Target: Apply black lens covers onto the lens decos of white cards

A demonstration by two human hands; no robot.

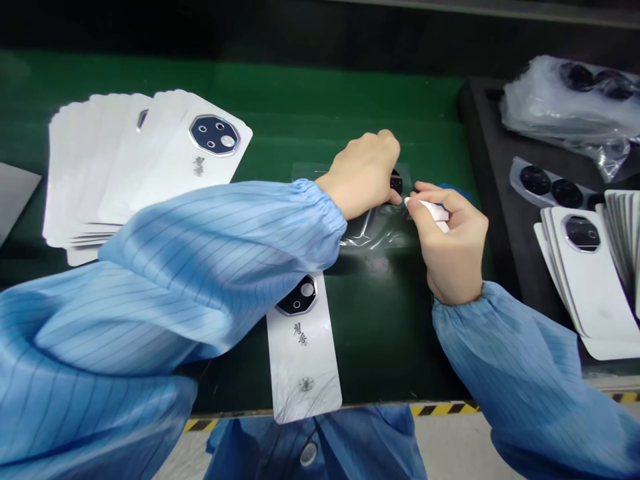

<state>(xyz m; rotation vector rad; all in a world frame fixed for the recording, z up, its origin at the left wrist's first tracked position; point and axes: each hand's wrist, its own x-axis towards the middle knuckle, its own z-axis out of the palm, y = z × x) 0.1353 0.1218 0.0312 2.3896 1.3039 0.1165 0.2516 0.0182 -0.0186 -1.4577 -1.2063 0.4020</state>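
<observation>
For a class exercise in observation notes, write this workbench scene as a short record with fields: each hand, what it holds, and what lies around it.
Left hand: pinches a small dark part against clear plastic film
Right hand: holds a white plastic tab
Beside hands: white phone back cover on green mat
Further off: stacked white covers; black foam tray

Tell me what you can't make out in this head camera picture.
All in the head view:
Small dark object: mostly hidden by the left hand.
White piece: partly hidden by the right hand.
Phone cover: top edge hidden by the left sleeve.
Stack of phone covers: cut off by the picture's right edge.
</observation>
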